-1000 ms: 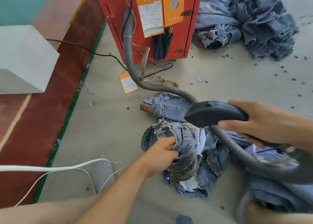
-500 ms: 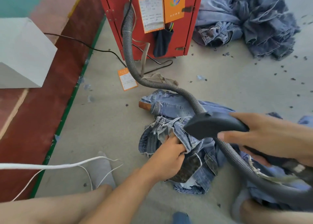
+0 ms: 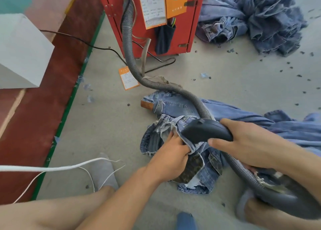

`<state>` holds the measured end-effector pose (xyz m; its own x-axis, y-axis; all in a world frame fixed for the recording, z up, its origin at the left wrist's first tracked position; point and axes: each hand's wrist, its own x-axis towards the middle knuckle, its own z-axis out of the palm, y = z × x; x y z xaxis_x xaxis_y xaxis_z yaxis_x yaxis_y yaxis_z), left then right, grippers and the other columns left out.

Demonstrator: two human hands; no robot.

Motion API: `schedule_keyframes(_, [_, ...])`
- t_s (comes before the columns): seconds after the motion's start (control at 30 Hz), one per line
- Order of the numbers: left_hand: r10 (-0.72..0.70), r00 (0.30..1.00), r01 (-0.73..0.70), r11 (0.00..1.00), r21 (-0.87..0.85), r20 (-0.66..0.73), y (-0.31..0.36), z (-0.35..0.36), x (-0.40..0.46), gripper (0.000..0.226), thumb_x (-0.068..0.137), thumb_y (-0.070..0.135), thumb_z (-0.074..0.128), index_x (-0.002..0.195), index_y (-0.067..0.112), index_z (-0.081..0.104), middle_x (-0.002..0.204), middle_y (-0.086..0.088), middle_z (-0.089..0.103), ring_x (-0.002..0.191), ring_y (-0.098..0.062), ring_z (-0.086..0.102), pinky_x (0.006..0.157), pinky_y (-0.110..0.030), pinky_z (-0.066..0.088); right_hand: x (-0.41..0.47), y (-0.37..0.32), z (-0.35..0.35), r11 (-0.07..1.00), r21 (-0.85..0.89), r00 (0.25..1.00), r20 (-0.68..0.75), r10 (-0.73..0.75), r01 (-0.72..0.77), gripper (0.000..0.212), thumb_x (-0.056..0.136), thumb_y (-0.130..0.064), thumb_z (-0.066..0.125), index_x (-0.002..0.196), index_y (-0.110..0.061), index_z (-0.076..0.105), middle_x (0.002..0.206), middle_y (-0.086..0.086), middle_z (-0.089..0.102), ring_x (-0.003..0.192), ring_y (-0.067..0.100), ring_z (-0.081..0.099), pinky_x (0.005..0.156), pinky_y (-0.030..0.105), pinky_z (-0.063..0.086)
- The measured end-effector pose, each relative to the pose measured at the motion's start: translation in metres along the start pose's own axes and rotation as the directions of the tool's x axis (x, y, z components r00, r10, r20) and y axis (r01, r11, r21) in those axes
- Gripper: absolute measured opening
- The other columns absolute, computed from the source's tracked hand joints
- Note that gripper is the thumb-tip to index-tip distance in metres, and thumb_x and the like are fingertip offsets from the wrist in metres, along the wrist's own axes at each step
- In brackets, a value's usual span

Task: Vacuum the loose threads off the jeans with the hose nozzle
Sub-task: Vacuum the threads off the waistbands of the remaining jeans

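The jeans (image 3: 175, 108) are bunched on the floor (image 3: 112, 125) in the lower middle of the frame, with a leg trailing off toward the right edge. A fold of the denim near the waistband is gripped by the left hand (image 3: 171, 157), its fingers curled into the cloth. The black hose nozzle (image 3: 203, 130) is laid against that fold, just right of the left hand's fingers, and is grasped by the right hand (image 3: 246, 144), thumb and fingers wrapped round its rear end. The ribbed grey hose (image 3: 132, 61) is seen crossing the jeans and running up to a red cabinet (image 3: 189, 30) at the top centre. A heap of other denim (image 3: 260, 16) is piled at the upper right, well apart. A white box (image 3: 19, 52) is set at the left edge, and a white cord (image 3: 52, 168) is stretched across the lower left.
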<state>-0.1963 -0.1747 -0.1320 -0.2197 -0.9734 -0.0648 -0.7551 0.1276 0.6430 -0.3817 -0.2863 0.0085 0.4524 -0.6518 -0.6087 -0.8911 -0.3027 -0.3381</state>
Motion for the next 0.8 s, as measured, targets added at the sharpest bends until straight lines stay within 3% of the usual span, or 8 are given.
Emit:
schedule_keyframes(0.1, [0.051, 0.998, -0.054, 0.996, 0.071, 0.037, 0.000, 0.001, -0.001, 0.043, 0.099, 0.007, 0.050, 0.141, 0.006, 0.061, 0.163, -0.015, 0.035, 0.155, -0.029, 0.012, 0.128, -0.052, 0.012, 0.022, -0.008, 0.012, 1.000, 0.024, 0.989, -0.146, 0.000, 0.003, 0.026, 0.097, -0.057, 0.058, 0.098, -0.032, 0.051, 0.074, -0.003, 0.065, 0.061, 0.015, 0.065, 0.059, 0.035, 0.051])
schedule_keyframes(0.23, [0.047, 0.998, -0.051, 0.995, 0.089, 0.051, -0.004, -0.001, -0.002, 0.043, 0.098, 0.006, 0.050, 0.140, 0.006, 0.062, 0.165, -0.015, 0.031, 0.157, -0.029, 0.009, 0.128, -0.050, 0.012, 0.013, 0.007, -0.013, 0.995, 0.100, 0.991, -0.132, 0.001, 0.012, 0.025, 0.094, -0.055, 0.060, 0.095, -0.031, 0.055, 0.058, 0.001, 0.067, 0.040, 0.012, 0.060, 0.039, 0.023, 0.042])
schedule_keyframes(0.43, [0.092, 0.993, -0.090, 0.996, 0.025, -0.080, 0.005, 0.000, -0.005, 0.007, 0.085, -0.003, 0.062, 0.084, -0.003, 0.069, 0.128, -0.026, 0.061, 0.119, -0.043, 0.052, 0.089, -0.058, 0.054, 0.017, -0.003, 0.008, 0.998, -0.045, 0.998, -0.044, -0.051, 0.049, 0.027, 0.094, -0.061, 0.057, 0.099, -0.035, 0.052, 0.078, -0.005, 0.069, 0.063, 0.014, 0.067, 0.063, 0.037, 0.056])
schedule_keyframes(0.53, [-0.016, 0.999, 0.008, 0.979, -0.203, -0.039, 0.001, 0.004, -0.007, 0.029, 0.089, -0.004, 0.054, 0.109, 0.002, 0.074, 0.146, -0.012, 0.055, 0.138, -0.031, 0.049, 0.109, -0.038, 0.042, 0.032, -0.001, 0.002, 0.997, 0.071, 0.969, -0.246, 0.024, -0.007, 0.028, 0.099, -0.053, 0.059, 0.105, -0.026, 0.053, 0.076, 0.002, 0.067, 0.057, 0.016, 0.060, 0.057, 0.034, 0.049])
schedule_keyframes(0.6, [-0.279, 0.957, 0.274, 0.778, -0.565, 0.079, 0.002, -0.002, -0.007, 0.034, 0.084, 0.002, 0.057, 0.107, 0.014, 0.079, 0.131, 0.004, 0.067, 0.127, -0.016, 0.058, 0.105, -0.025, 0.047, 0.025, 0.014, -0.014, 0.976, 0.219, 0.969, -0.237, 0.067, -0.013, 0.022, 0.097, -0.052, 0.061, 0.097, -0.031, 0.056, 0.058, 0.008, 0.067, 0.043, 0.025, 0.061, 0.047, 0.035, 0.052])
schedule_keyframes(0.67, [-0.443, 0.869, 0.367, 0.279, -0.887, 0.221, 0.001, -0.014, -0.005, 0.024, 0.075, 0.017, 0.070, 0.097, 0.014, 0.080, 0.106, 0.003, 0.076, 0.104, -0.019, 0.067, 0.085, -0.023, 0.054, 0.010, 0.027, -0.029, 0.952, 0.304, 0.985, -0.171, 0.036, 0.018, 0.017, 0.097, -0.052, 0.063, 0.091, -0.038, 0.057, 0.055, 0.012, 0.067, 0.041, 0.032, 0.061, 0.042, 0.034, 0.053])
schedule_keyframes(0.73, [-0.450, 0.826, 0.301, -0.155, -0.941, 0.338, -0.004, -0.022, -0.001, 0.043, 0.088, 0.036, 0.074, 0.119, 0.007, 0.074, 0.119, -0.010, 0.075, 0.111, -0.028, 0.069, 0.095, -0.036, 0.055, -0.004, 0.031, -0.035, 0.939, 0.338, 0.991, -0.136, -0.014, 0.059, 0.013, 0.096, -0.052, 0.064, 0.088, -0.045, 0.058, 0.057, 0.011, 0.067, 0.042, 0.032, 0.061, 0.042, 0.027, 0.051])
schedule_keyframes(0.8, [-0.541, 0.751, 0.224, -0.330, -0.917, 0.378, -0.006, -0.027, 0.004, 0.050, 0.094, 0.035, 0.066, 0.133, 0.005, 0.067, 0.130, -0.018, 0.070, 0.120, -0.032, 0.067, 0.104, -0.046, 0.053, -0.009, 0.028, -0.035, 0.935, 0.343, 0.993, -0.109, -0.052, 0.086, 0.013, 0.096, -0.054, 0.064, 0.086, -0.049, 0.057, 0.054, 0.007, 0.066, 0.040, 0.025, 0.059, 0.043, 0.029, 0.052])
